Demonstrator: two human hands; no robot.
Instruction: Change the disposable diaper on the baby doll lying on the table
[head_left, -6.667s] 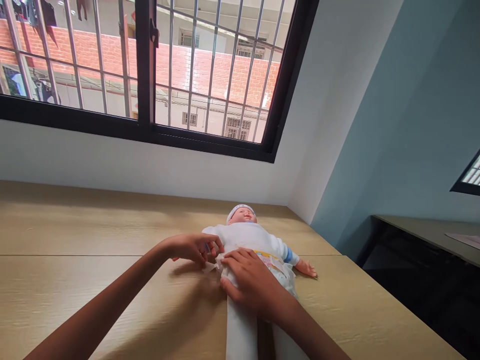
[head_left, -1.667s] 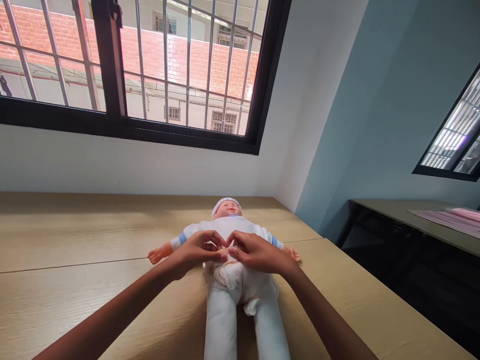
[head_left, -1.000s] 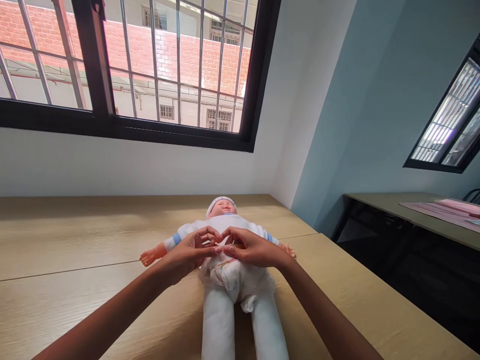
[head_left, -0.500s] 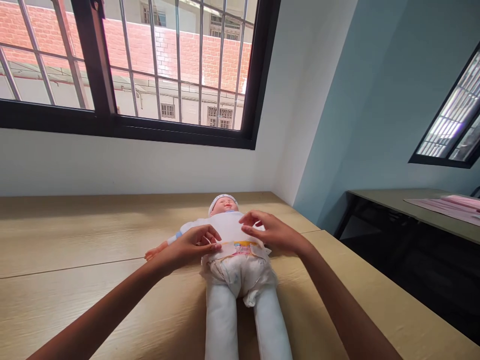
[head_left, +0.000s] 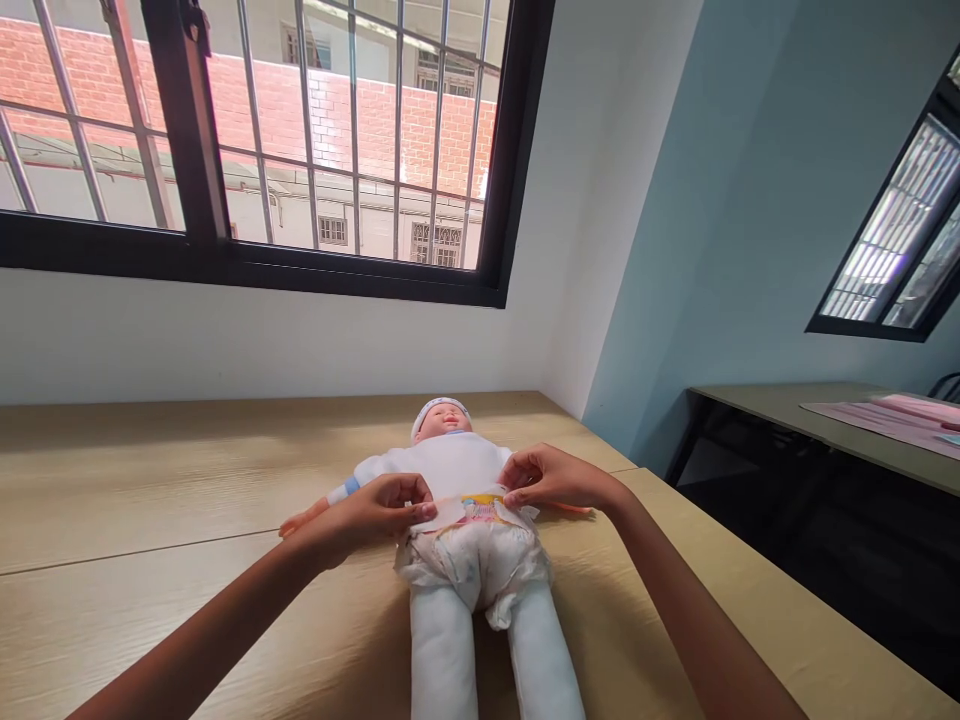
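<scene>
A baby doll (head_left: 442,465) lies on its back on the wooden table, its head toward the window and its legs toward me. It wears a white top, a white cap and a white diaper (head_left: 480,560) with a coloured print on the front waistband. My left hand (head_left: 391,508) pinches the waistband's left end between thumb and fingers. At the other end, my right hand (head_left: 553,478) is closed the same way on the diaper's top edge, the fingers curled over the doll's belly. A small white tab sticks out beneath the right hand.
The table (head_left: 187,490) meets the wall under a barred window (head_left: 345,290). Its right edge runs diagonally toward me. Beyond a dark gap stands a second table (head_left: 757,400) with pink cloth (head_left: 892,420) on it.
Both hands have come down onto the diaper's waistband and closed on its ends; before, the right hand hovered over the belly. The view has shifted slightly.
</scene>
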